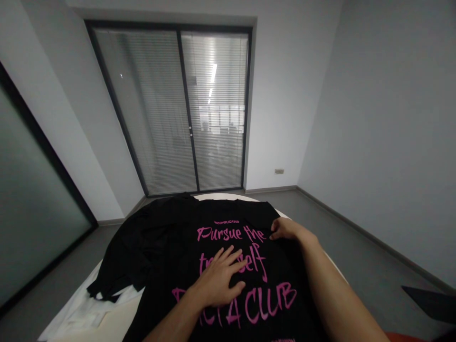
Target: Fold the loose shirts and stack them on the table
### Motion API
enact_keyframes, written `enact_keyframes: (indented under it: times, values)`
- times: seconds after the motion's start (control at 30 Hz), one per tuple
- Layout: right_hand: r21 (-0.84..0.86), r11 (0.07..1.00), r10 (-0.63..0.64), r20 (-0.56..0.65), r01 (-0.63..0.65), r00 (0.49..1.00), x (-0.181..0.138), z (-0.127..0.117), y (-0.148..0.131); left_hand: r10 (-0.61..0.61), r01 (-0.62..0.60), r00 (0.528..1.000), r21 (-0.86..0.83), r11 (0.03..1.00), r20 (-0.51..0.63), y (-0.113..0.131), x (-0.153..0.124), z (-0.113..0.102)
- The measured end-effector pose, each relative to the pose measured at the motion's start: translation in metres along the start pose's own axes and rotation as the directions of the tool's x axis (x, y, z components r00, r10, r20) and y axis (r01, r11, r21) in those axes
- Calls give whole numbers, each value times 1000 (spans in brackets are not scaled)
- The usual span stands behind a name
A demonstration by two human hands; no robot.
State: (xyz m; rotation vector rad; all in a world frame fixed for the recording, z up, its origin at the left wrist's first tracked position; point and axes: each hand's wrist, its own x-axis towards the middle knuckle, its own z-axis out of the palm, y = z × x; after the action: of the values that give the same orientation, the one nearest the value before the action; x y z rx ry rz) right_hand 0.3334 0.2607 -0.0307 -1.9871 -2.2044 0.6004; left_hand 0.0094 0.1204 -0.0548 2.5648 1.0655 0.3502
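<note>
A black T-shirt (167, 237) with pink lettering lies spread over a white round table (117, 318). My left hand (219, 278) rests flat on the middle of the print, fingers stretched out and spread. My right hand (285, 229) lies further away at the shirt's right side near the shoulder, its fingers curled onto the cloth; whether they pinch it is unclear. A sleeve (114, 280) hangs out to the left.
White cloth (89, 311) lies under the shirt at the table's left edge. Beyond the table stand glass doors with blinds (178, 114). Grey floor surrounds the table. A dark object (431, 301) shows at the lower right.
</note>
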Motion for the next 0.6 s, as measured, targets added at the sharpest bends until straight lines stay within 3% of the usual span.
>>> enact_keyframes:
  times: [0.27,0.47,0.6]
  values:
    - [-11,1000,-22,-62,21,998,-13,-15,-15,-5,5,1000,0,1000,4,1,0,-1]
    - [103,993,-64,84,55,994,-14,-17,-21,-1,1,1000,-4,1000,-6,-1,0,2]
    - [-20,998,-57,-243,53,968,4,11,-14,-7,7,1000,7,1000,15,1,-1,0]
